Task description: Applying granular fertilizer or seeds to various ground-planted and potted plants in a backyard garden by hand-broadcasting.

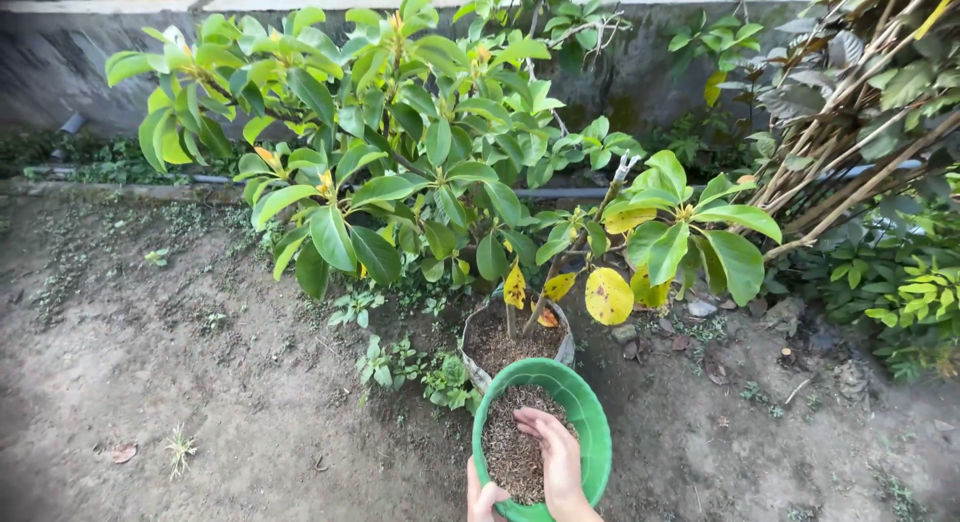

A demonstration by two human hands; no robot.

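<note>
Resting low in view, a round green plastic bowl (590, 422) holds dark brown granular mix. Just beyond its far rim stands a soil-filled grow bag (515, 342); bare dirt ground (200, 382) lies open to its left. The right hand (555, 457) lies in the mix, fingers together; the left hand (484, 499) grips the near rim.

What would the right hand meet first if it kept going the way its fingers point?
The right hand reaches up-left into the green bowl; it would likely meet the brown granules first, though depth is unclear.
</note>
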